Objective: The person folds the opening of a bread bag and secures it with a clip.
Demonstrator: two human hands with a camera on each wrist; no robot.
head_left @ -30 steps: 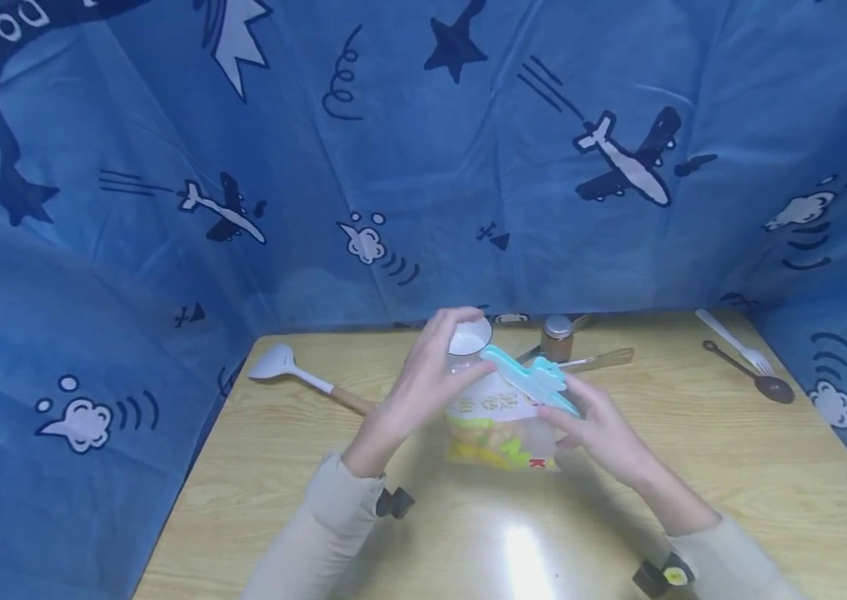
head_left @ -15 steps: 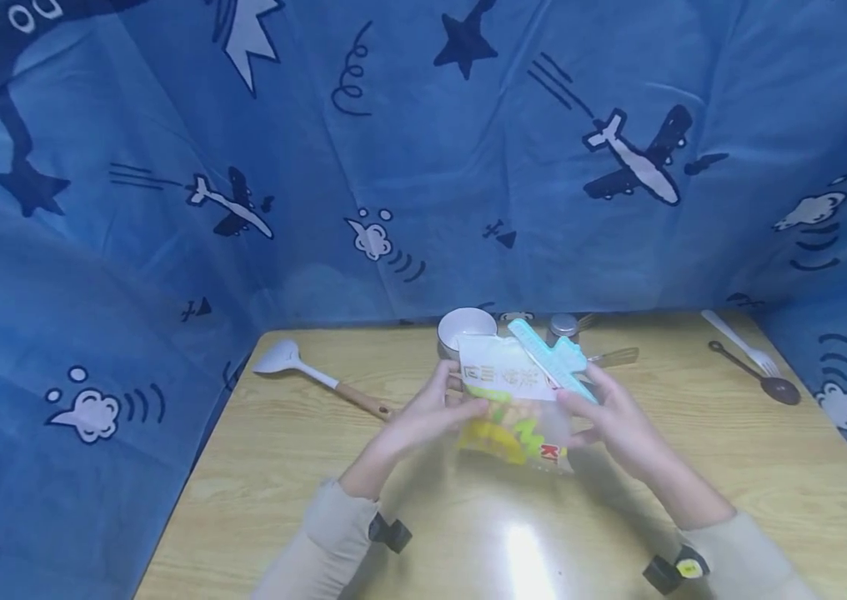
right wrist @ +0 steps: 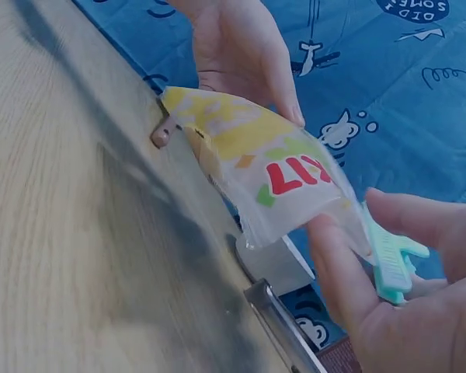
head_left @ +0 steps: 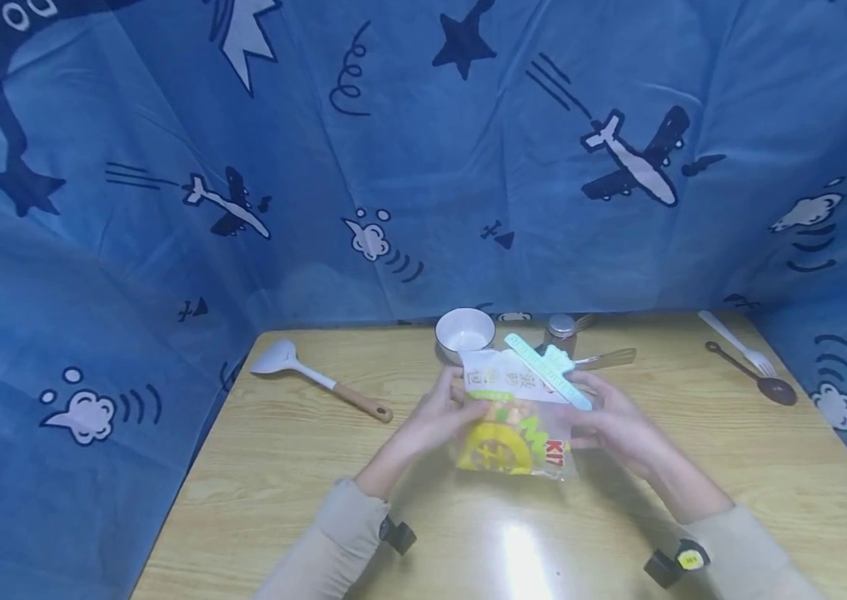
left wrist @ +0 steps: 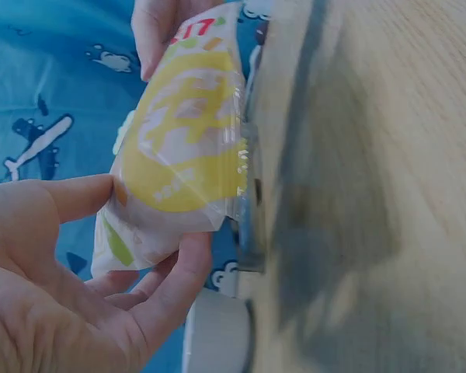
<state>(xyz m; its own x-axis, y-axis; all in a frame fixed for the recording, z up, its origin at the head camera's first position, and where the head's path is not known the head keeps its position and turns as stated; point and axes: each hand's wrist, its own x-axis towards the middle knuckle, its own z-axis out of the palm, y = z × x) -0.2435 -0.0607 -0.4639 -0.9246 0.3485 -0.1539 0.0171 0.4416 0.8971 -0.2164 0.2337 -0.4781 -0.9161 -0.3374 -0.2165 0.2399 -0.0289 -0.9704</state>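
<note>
A printed plastic food bag, white above and yellow below, is held off the table between both hands. My left hand pinches its left edge, thumb in front and fingers behind, as the left wrist view also shows. At the opposite edge my right hand grips the bag. A turquoise bag clip slants across the bag's upper right corner. In the right wrist view the clip sits between right thumb and fingers; whether its jaws clamp the plastic I cannot tell.
Behind the bag stand a white bowl and a small lidded jar, with a whisk beside them. A white turner with a wooden handle lies left. A white fork and dark spoon lie right.
My left hand has come down from the bag's top to its left edge. The bag has swung more upright and front-facing, and the clip has shifted slightly with it.
</note>
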